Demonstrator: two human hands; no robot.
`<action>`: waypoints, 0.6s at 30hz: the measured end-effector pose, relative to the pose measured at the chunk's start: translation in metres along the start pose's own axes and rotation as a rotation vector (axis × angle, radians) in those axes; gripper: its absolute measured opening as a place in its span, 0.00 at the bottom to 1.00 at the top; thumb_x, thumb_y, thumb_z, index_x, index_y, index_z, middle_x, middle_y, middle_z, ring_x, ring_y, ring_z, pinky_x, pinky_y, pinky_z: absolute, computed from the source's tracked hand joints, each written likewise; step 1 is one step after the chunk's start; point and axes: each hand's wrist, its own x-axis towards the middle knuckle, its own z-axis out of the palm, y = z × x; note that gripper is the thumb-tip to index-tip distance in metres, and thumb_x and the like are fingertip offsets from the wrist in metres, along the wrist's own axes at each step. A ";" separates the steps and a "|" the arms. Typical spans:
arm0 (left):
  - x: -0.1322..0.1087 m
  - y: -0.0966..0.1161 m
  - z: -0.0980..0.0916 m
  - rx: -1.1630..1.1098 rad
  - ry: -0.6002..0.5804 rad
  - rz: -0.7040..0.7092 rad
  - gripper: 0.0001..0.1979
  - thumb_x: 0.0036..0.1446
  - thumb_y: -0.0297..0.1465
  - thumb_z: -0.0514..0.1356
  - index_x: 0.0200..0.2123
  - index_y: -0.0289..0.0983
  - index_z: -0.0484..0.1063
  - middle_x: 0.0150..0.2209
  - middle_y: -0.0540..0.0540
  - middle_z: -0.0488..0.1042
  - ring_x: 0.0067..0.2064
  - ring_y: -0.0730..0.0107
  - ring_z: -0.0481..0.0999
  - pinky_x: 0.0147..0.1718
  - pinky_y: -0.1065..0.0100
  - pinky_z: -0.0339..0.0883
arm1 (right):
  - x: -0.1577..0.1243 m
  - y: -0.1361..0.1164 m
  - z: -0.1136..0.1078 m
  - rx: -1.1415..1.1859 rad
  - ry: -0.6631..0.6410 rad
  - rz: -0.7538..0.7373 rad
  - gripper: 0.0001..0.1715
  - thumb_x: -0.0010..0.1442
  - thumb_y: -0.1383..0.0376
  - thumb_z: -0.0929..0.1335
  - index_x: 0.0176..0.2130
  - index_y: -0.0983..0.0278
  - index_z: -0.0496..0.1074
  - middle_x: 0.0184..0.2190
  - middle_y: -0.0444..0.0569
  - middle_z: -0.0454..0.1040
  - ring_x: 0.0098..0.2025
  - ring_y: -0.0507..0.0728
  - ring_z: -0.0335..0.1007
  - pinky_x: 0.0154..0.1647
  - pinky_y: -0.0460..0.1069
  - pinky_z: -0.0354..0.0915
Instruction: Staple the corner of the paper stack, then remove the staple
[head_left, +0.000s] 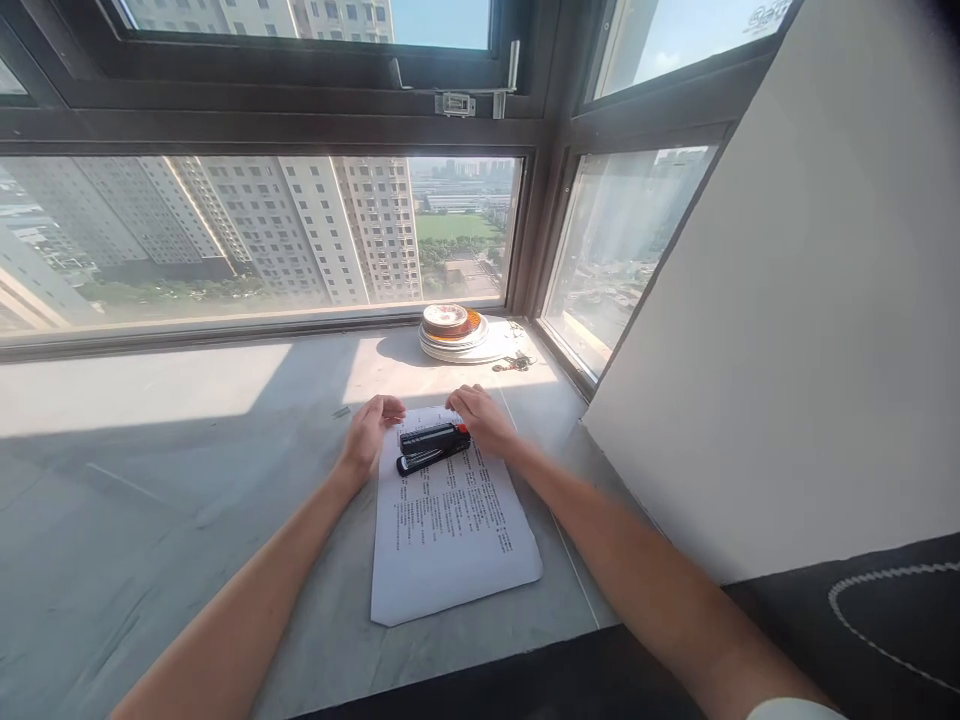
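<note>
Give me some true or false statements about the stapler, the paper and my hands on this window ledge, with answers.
1. The black stapler with a red end lies on the white printed paper. True.
2. The left hand holds the stapler in the air. False: it rests at the paper's upper left edge, beside the stapler.
3. The right hand is at the paper's upper right corner. True.
4. The round stack of plates stands on the paper. False: it stands apart, by the window on the grey stone ledge.

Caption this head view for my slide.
Left hand and right hand flank a black stapler lying on printed pages.
</note>
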 end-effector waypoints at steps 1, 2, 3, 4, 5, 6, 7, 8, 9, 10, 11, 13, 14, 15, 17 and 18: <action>0.002 0.000 -0.001 -0.056 0.014 -0.019 0.24 0.68 0.52 0.64 0.35 0.36 0.81 0.37 0.40 0.81 0.41 0.60 0.79 0.44 0.61 0.72 | 0.001 0.001 0.002 -0.051 -0.037 -0.004 0.20 0.80 0.64 0.58 0.39 0.60 0.73 0.42 0.51 0.78 0.48 0.61 0.67 0.55 0.56 0.64; 0.003 0.001 -0.002 -0.101 0.017 -0.045 0.25 0.70 0.52 0.63 0.36 0.35 0.81 0.37 0.39 0.81 0.41 0.60 0.79 0.46 0.61 0.72 | 0.001 0.002 0.004 -0.086 -0.070 -0.010 0.18 0.79 0.66 0.58 0.40 0.60 0.72 0.43 0.51 0.78 0.47 0.61 0.66 0.55 0.55 0.64; 0.005 0.002 -0.003 -0.135 0.016 -0.077 0.25 0.72 0.51 0.61 0.36 0.35 0.81 0.38 0.39 0.81 0.41 0.60 0.80 0.47 0.61 0.73 | 0.001 0.002 0.005 -0.112 -0.092 -0.017 0.18 0.78 0.67 0.57 0.40 0.60 0.71 0.43 0.51 0.77 0.47 0.61 0.66 0.54 0.55 0.64; 0.006 0.003 -0.004 -0.161 0.018 -0.114 0.26 0.74 0.50 0.59 0.36 0.34 0.82 0.38 0.38 0.82 0.42 0.60 0.80 0.48 0.60 0.74 | 0.001 0.001 0.007 -0.131 -0.107 -0.024 0.17 0.78 0.69 0.57 0.41 0.60 0.71 0.43 0.51 0.77 0.47 0.61 0.65 0.54 0.55 0.64; 0.007 0.005 -0.005 -0.184 0.027 -0.148 0.27 0.76 0.49 0.57 0.36 0.33 0.82 0.38 0.37 0.82 0.43 0.60 0.81 0.49 0.60 0.74 | 0.001 0.001 0.007 -0.141 -0.119 -0.031 0.17 0.77 0.69 0.57 0.42 0.60 0.71 0.43 0.51 0.77 0.47 0.61 0.64 0.54 0.55 0.64; 0.008 0.007 -0.006 -0.206 0.043 -0.179 0.28 0.77 0.48 0.55 0.37 0.33 0.82 0.39 0.36 0.82 0.43 0.60 0.81 0.51 0.59 0.75 | 0.001 0.000 0.007 -0.143 -0.128 -0.039 0.17 0.78 0.69 0.57 0.43 0.60 0.72 0.43 0.52 0.77 0.47 0.61 0.64 0.53 0.55 0.64; 0.009 0.008 -0.008 -0.225 0.063 -0.203 0.28 0.78 0.47 0.53 0.37 0.32 0.82 0.40 0.35 0.82 0.44 0.60 0.82 0.53 0.59 0.75 | 0.000 -0.001 0.005 -0.135 -0.129 -0.046 0.17 0.78 0.68 0.57 0.43 0.60 0.72 0.44 0.52 0.77 0.47 0.62 0.64 0.54 0.55 0.64; 0.010 0.010 -0.009 -0.242 0.081 -0.219 0.29 0.79 0.47 0.52 0.38 0.32 0.82 0.41 0.35 0.82 0.45 0.59 0.82 0.54 0.58 0.75 | -0.001 -0.002 0.004 -0.114 -0.119 -0.050 0.18 0.79 0.67 0.57 0.44 0.60 0.73 0.44 0.51 0.78 0.47 0.61 0.65 0.54 0.55 0.64; 0.011 0.011 -0.010 -0.256 0.096 -0.230 0.29 0.79 0.47 0.52 0.38 0.32 0.82 0.42 0.34 0.83 0.46 0.59 0.82 0.56 0.57 0.75 | -0.002 -0.003 0.002 -0.080 -0.106 -0.058 0.18 0.79 0.65 0.58 0.44 0.60 0.74 0.45 0.51 0.79 0.48 0.61 0.66 0.55 0.56 0.65; 0.011 0.012 -0.011 -0.268 0.104 -0.237 0.28 0.79 0.47 0.51 0.39 0.32 0.82 0.43 0.34 0.83 0.47 0.59 0.83 0.57 0.56 0.76 | -0.003 -0.004 0.000 -0.035 -0.100 -0.073 0.19 0.80 0.64 0.58 0.45 0.60 0.76 0.45 0.51 0.80 0.50 0.61 0.67 0.57 0.56 0.65; 0.011 0.013 -0.012 -0.274 0.103 -0.245 0.28 0.79 0.47 0.51 0.39 0.32 0.82 0.44 0.33 0.83 0.48 0.59 0.83 0.58 0.56 0.76 | -0.005 -0.006 -0.001 0.012 -0.105 -0.096 0.19 0.81 0.62 0.59 0.47 0.59 0.77 0.46 0.50 0.81 0.51 0.61 0.68 0.59 0.56 0.65; 0.011 0.013 -0.013 -0.271 0.081 -0.247 0.27 0.78 0.47 0.52 0.40 0.33 0.82 0.44 0.33 0.83 0.49 0.58 0.83 0.58 0.56 0.76 | -0.009 -0.009 -0.002 0.065 -0.148 -0.163 0.14 0.79 0.57 0.65 0.51 0.58 0.79 0.49 0.50 0.83 0.57 0.62 0.71 0.62 0.58 0.65; 0.010 0.013 -0.013 -0.266 0.068 -0.240 0.27 0.78 0.48 0.53 0.40 0.33 0.82 0.45 0.33 0.84 0.49 0.58 0.83 0.58 0.55 0.76 | -0.011 -0.011 -0.002 0.060 -0.176 -0.202 0.12 0.75 0.56 0.70 0.53 0.58 0.80 0.50 0.51 0.83 0.59 0.63 0.72 0.64 0.59 0.65; 0.010 0.012 -0.013 -0.262 0.057 -0.230 0.26 0.77 0.48 0.54 0.40 0.33 0.82 0.45 0.33 0.84 0.49 0.57 0.84 0.58 0.55 0.76 | -0.013 -0.013 0.000 0.041 -0.203 -0.237 0.15 0.70 0.57 0.75 0.53 0.58 0.81 0.50 0.52 0.83 0.59 0.64 0.74 0.64 0.60 0.65; 0.009 0.011 -0.014 -0.279 0.049 -0.218 0.26 0.76 0.48 0.56 0.39 0.33 0.82 0.44 0.32 0.84 0.49 0.56 0.84 0.58 0.54 0.77 | -0.017 -0.016 0.003 0.007 -0.231 -0.291 0.20 0.61 0.61 0.81 0.52 0.59 0.82 0.47 0.52 0.85 0.53 0.64 0.79 0.63 0.59 0.66; 0.009 0.011 -0.015 -0.304 0.053 -0.226 0.26 0.76 0.48 0.56 0.39 0.33 0.82 0.44 0.32 0.84 0.48 0.56 0.85 0.57 0.55 0.78 | -0.018 -0.018 0.006 0.013 -0.238 -0.311 0.18 0.60 0.63 0.82 0.50 0.60 0.83 0.44 0.50 0.86 0.49 0.62 0.81 0.60 0.58 0.68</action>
